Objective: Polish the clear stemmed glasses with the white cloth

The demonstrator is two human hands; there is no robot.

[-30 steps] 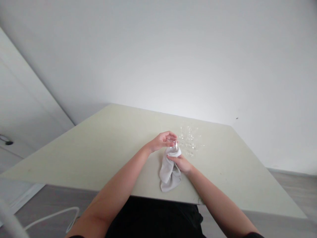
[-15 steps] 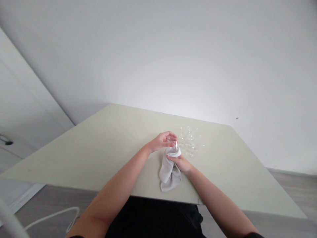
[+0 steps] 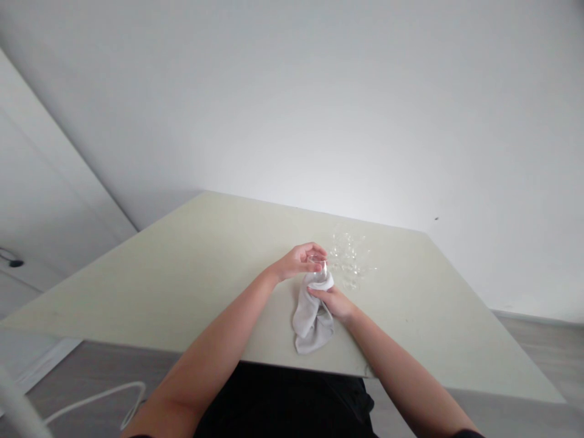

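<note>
Left hand (image 3: pixel 295 263) curled round glass (image 3: pixel 322 273), right hand (image 3: pixel 336 300) gripping cloth (image 3: pixel 309 317), long axis roughly upright

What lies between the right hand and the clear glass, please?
The white cloth lies between the right hand and the clear glass, as the head view shows.

I get hard glints off the clear vessel (image 3: pixel 322 275), smooth and transparent; glass or rigid plastic, I can't tell from here. The cluster of clear pieces (image 3: pixel 348 259) has the same glossy sparkle, too small for me to name its material. The cloth (image 3: pixel 310 322) looks soft, matt and fine-textured. I read the worktop (image 3: pixel 182 286) as smooth with a low sheen, the wall (image 3: pixel 319 109) as smooth and matt, the floor (image 3: pixel 538 340) as wood-grained, and the black clothing (image 3: pixel 287 401) as dull fabric.
</note>
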